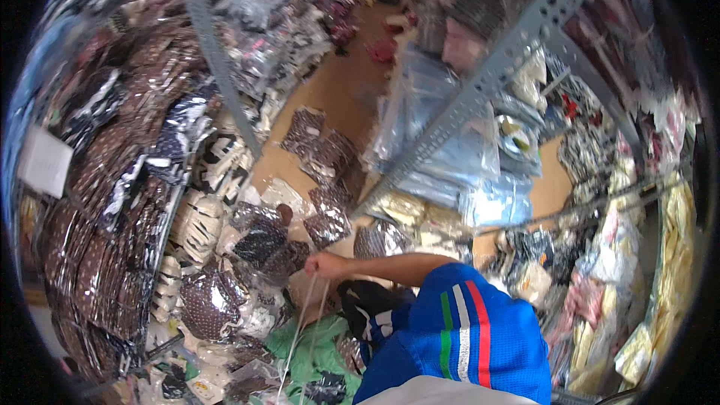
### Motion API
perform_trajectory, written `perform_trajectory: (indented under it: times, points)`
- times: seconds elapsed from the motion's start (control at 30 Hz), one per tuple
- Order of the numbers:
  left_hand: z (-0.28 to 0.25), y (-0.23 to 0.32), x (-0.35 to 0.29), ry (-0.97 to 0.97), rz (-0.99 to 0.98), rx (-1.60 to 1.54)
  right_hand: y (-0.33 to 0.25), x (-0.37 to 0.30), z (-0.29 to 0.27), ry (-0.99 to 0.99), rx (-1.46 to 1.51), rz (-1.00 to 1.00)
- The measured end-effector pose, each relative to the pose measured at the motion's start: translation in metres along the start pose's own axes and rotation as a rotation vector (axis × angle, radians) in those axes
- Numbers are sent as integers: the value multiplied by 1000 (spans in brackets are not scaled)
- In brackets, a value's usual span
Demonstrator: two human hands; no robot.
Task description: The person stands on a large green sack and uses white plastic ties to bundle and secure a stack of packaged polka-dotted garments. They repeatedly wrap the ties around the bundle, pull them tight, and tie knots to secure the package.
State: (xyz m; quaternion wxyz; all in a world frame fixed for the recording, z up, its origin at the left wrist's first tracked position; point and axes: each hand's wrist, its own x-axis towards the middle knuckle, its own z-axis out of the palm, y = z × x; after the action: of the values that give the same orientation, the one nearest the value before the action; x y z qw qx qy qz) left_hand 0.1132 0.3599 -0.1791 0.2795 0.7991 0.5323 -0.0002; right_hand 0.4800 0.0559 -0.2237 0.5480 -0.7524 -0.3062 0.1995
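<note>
Right hand: the grip (322,264) is held near the middle of the view, at the end of a bare forearm (382,267) reached leftward out of a blue sleeve (499,330) striped in green, white and red.
State of the grip: the fingers are curled in and pressed together, with a thin white cord (300,322) pinched between them; the exact finger placement is too small to be told.
Cord and grip: the cord is caught at its upper end by the fingers; from there it is drawn in two strands, close together, down and slightly leftward to the lower edge, where both are cut off.
Left hand: it is not shown, so its state cannot be told.
Below the grip: a crumpled green plastic bag (334,341) is crossed by the strands as seen from above; whether it is touched by them cannot be told.
Right of the cord: a black-and-white item (367,304) is partly covered by the forearm and sleeve.
Left of the grip: a black packet (262,244) and a glossy brown dotted packet (214,304) are heaped among others.
Beyond the grip: more brown dotted packets (327,226) are scattered over a brown floor (341,90).
Beyond the forearm: light-blue packets (442,127) are piled behind a perforated grey post (487,79).
Far left: brown dotted packets (82,255) are stacked high, with a white card (45,161) set beside them.
Far right: yellowish packets (671,255) are hung or heaped; which cannot be told.
</note>
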Motion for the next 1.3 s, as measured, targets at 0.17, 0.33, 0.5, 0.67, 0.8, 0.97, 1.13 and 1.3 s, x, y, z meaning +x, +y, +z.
perform_trajectory:
  times: [0.17,0.33,0.5,0.67,0.8,0.97,1.13,1.3]
  points:
    - [-11,107,77,7,53,-365,-67,14,6,-197,572,641]
    - [27,183,77,-128,99,-535,-28,-42,55,-190,-141,91]
    - [73,192,22,-251,63,-575,-24,-105,57,-229,151,197]
    - [132,164,-59,-374,-88,-604,-36,-160,-4,41,190,113]
    - [165,134,-128,-477,-222,-592,-86,-193,-44,-130,711,252]
    - [176,96,-201,-545,-364,-599,-156,-242,-66,-183,937,105]
    - [141,62,-248,-534,-467,-652,-211,-269,-72,-263,1026,10]
    - [67,-3,-267,-448,-560,-827,-262,-272,-95,-281,855,-86]
